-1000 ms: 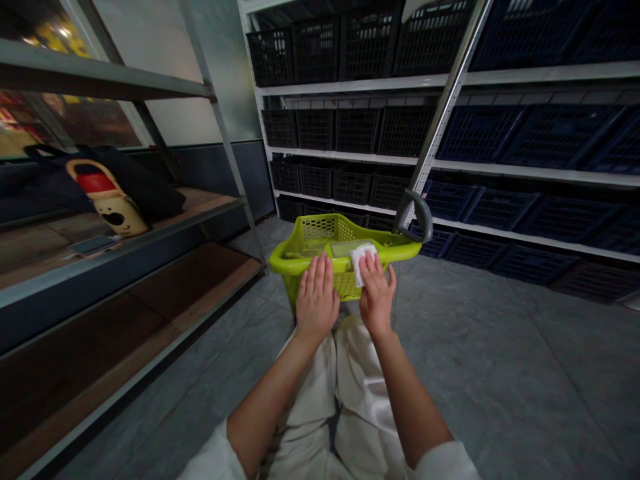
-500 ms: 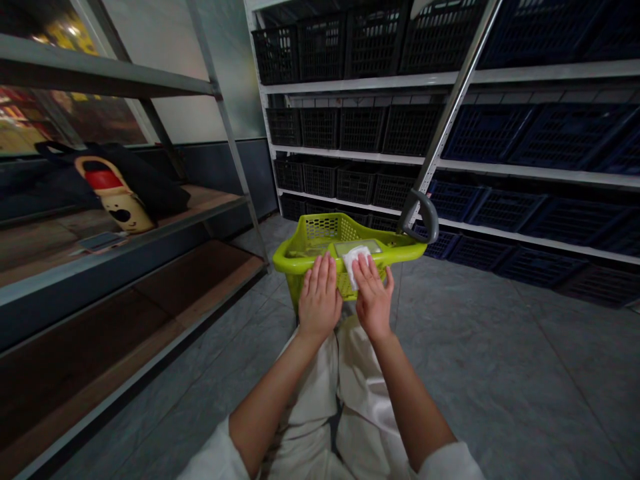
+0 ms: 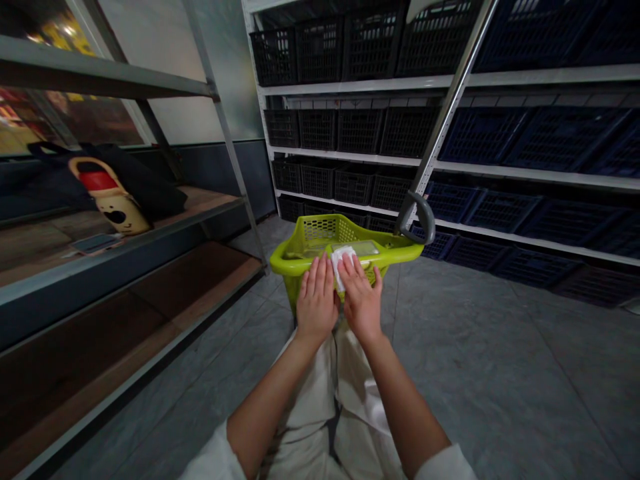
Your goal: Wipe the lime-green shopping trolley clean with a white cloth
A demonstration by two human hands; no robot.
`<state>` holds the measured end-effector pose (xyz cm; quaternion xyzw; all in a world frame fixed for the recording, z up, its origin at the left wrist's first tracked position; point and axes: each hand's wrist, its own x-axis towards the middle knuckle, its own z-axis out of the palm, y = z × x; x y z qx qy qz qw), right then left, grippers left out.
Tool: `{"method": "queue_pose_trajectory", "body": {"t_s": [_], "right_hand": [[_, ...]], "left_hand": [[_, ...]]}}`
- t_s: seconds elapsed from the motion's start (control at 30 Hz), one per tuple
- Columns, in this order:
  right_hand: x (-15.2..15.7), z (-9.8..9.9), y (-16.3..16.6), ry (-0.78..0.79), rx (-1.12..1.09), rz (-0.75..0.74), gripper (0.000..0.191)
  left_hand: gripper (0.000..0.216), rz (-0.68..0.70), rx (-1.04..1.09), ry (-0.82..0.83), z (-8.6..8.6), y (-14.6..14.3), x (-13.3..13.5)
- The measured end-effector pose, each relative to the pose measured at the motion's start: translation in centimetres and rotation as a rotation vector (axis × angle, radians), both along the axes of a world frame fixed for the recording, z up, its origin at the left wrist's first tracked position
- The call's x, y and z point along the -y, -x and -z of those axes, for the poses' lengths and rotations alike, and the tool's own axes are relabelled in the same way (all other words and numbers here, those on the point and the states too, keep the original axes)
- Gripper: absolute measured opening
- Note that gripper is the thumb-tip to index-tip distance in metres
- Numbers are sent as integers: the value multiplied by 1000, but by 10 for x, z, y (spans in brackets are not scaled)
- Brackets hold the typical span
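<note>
A lime-green shopping basket (image 3: 290, 265) with perforated walls stands in front of my knees. My left hand (image 3: 317, 300) lies against its near rim, fingers stretched out flat and side by side. Just to the right, my right hand (image 3: 361, 297) presses a folded white cloth (image 3: 342, 256) onto the same rim with its fingers. The cloth drapes over the edge beside a clear panel (image 3: 367, 248) on the rim. A grey loop handle (image 3: 425, 217) and a long metal pole (image 3: 455, 100) rise from the basket's right end.
White shelving (image 3: 360, 87) holds rows of black crates (image 3: 315, 128) and dark blue crates (image 3: 480, 133) behind the basket. On the left, a metal rack (image 3: 230, 133) carries a red-capped bottle (image 3: 117, 207), a phone (image 3: 97, 244) and a dark bag (image 3: 155, 190). Grey tiles cover the floor (image 3: 490, 347).
My right hand has slid the white cloth left along the rim, closer to my left hand. My left hand stays at about the same place on the rim.
</note>
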<state>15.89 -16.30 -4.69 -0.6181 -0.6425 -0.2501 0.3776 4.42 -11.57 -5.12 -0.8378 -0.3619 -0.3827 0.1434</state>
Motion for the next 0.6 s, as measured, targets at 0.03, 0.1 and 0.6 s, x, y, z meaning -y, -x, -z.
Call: {"method": "queue_pose_trajectory", "body": {"t_s": [0.03,0.1,0.6], "right_hand": [[1,2,-7,-17,-15,32,67],[0,8,-25,-81,-102,137,69],[4,-1,-8,-7,19,25,67]], "left_hand": [[71,0,-6,4,0,1,0],[73,1,-17,18,-2,4,0],[74,5,9,24,0,0,2]]}}
